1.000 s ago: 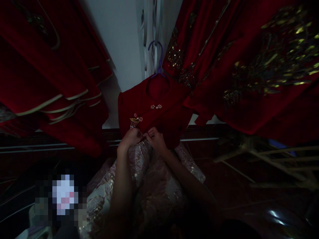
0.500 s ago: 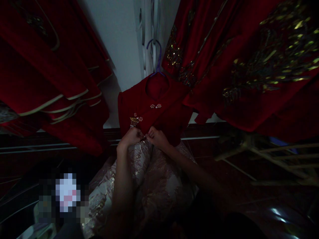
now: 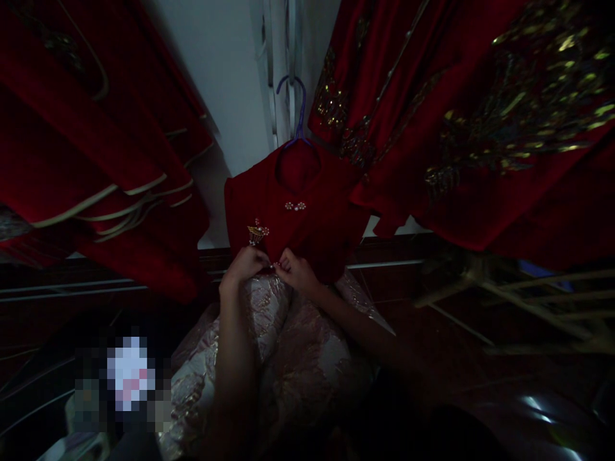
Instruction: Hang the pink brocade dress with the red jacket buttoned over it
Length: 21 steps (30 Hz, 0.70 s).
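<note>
At far left, red cloth [image 3: 110, 115] with pale piping hangs in folds. Near the left edge of a red top [image 3: 327, 224], a gold brooch [image 3: 258, 233] with pearls is fixed. Just below it, the left hand [image 3: 246, 264] has its fingers curled in, pinched on one end of a pearl clasp [image 3: 275, 265] at the top's lower edge. The right hand [image 3: 296, 273] pinches the clasp's other end, thumb and fingers together; whether cloth is caught too, I cannot tell. Above, a purple hanger [image 3: 301, 118] carries the top by its neckline. At right hangs sequinned red cloth [image 3: 504, 211].
</note>
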Motion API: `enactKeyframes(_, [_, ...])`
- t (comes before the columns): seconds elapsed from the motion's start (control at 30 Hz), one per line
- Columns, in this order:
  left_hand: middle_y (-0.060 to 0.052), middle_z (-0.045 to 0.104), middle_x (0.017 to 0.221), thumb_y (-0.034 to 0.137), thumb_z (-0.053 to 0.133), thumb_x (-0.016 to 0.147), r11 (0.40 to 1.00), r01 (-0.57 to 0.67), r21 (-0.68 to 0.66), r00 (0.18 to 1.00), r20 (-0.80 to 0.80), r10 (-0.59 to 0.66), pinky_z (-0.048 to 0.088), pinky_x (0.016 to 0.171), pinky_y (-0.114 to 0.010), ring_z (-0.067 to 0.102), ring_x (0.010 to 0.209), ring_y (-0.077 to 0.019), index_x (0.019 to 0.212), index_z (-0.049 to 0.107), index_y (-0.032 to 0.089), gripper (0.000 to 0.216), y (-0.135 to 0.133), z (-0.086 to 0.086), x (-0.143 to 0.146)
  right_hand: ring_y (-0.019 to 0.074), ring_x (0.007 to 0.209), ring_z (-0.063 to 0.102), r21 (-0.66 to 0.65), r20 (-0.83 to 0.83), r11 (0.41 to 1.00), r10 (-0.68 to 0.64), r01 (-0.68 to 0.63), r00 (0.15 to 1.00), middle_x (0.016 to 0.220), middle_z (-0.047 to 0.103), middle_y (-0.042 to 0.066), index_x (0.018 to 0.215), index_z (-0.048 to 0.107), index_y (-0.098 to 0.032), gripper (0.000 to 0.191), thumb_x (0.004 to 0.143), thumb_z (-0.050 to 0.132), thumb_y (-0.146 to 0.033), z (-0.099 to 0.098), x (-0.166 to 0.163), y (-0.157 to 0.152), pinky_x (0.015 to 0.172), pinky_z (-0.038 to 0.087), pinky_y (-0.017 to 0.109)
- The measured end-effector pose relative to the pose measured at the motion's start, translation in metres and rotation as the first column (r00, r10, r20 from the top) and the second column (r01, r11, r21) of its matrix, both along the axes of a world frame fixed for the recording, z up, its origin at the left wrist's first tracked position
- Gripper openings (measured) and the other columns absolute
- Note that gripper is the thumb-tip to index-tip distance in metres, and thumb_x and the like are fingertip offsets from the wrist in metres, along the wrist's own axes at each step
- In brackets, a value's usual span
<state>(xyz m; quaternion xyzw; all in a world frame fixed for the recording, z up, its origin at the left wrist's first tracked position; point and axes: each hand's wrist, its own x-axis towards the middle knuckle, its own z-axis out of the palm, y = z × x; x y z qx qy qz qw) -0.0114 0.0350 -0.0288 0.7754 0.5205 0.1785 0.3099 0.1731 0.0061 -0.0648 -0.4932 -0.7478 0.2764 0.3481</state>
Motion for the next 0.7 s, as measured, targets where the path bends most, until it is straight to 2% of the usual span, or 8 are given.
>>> enactKeyframes(0.1, [-0.002, 0.07, 0.072, 0.02, 0.052, 0.072, 0.999, -0.024, 0.03, 1.0, 0.008, 0.024, 0.042, 0.066, -0.022, 0.06, 0.067, -0.0135, 0.075, 0.07, 0.015, 0.019, 0.0, -0.001, 0.003, 0.0104, 0.061, 0.063, -0.074, -0.09, 0.997, 0.028, -0.035, 0.996, 0.068, 0.062, -0.004, 0.086, 0.048, -0.021, 0.012, 0.084, 0.055, -0.031, 0.003, 0.003, 0.004, 0.058, 0.046, 0.019])
enactKeyframes(0.2, [-0.004, 0.071, 0.081, 0.022, 0.053, 0.075, 0.997, -0.059, 0.054, 0.998, 0.018, 0.058, 0.044, 0.07, -0.023, 0.063, 0.074, -0.0144, 0.079, 0.069, 0.015, 0.018, -0.001, 0.003, 0.003, 0.0103, 0.064, 0.064, -0.138, -0.138, 0.987, 0.064, -0.083, 0.988, 0.075, 0.066, -0.002, 0.094, 0.053, -0.021, 0.018, 0.082, 0.059, -0.032, 0.007, 0.02, -0.003, 0.06, 0.048, 0.02])
enactKeyframes(0.37, [-0.005, 0.073, 0.092, 0.026, 0.053, 0.08, 0.984, -0.162, 0.079, 0.987, 0.032, 0.159, 0.046, 0.076, -0.024, 0.066, 0.081, -0.0157, 0.088, 0.069, 0.018, 0.02, -0.005, 0.009, -0.008, 0.0115, 0.067, 0.065, -0.151, -0.065, 0.986, 0.059, -0.068, 0.996, 0.08, 0.069, 0.0, 0.101, 0.059, -0.021, 0.02, 0.083, 0.058, -0.031, 0.013, 0.061, -0.02, 0.063, 0.049, 0.023])
enactKeyframes(0.47, [-0.004, 0.073, 0.089, 0.026, 0.055, 0.078, 0.992, -0.118, 0.052, 0.993, 0.036, 0.116, 0.046, 0.074, -0.024, 0.066, 0.079, -0.0151, 0.087, 0.071, 0.018, 0.02, -0.006, 0.009, -0.011, 0.0119, 0.067, 0.065, -0.141, -0.057, 0.99, 0.012, -0.019, 0.998, 0.08, 0.069, 0.0, 0.1, 0.06, -0.021, 0.018, 0.084, 0.056, -0.03, 0.018, 0.072, -0.016, 0.063, 0.049, 0.023])
enactKeyframes(0.57, [-0.002, 0.073, 0.087, 0.025, 0.058, 0.075, 0.998, -0.061, 0.007, 0.995, 0.076, 0.06, 0.046, 0.071, -0.023, 0.065, 0.076, -0.0139, 0.088, 0.071, 0.019, 0.02, -0.007, 0.007, -0.007, 0.0119, 0.069, 0.065, -0.107, -0.091, 0.994, -0.044, 0.034, 0.995, 0.08, 0.069, 0.001, 0.098, 0.061, -0.021, 0.017, 0.085, 0.055, -0.03, 0.022, 0.068, -0.01, 0.065, 0.05, 0.024])
enactKeyframes(0.7, [-0.001, 0.071, 0.082, 0.027, 0.067, 0.068, 0.998, -0.036, -0.046, 0.997, 0.069, 0.039, 0.045, 0.064, -0.021, 0.063, 0.07, -0.013, 0.088, 0.07, 0.019, 0.022, -0.007, 0.004, 0.001, 0.0117, 0.077, 0.066, -0.066, -0.138, 0.998, -0.017, 0.008, 0.99, 0.084, 0.068, 0.001, 0.097, 0.061, -0.02, 0.015, 0.084, 0.055, -0.026, 0.025, 0.056, -0.013, 0.073, 0.051, 0.024])
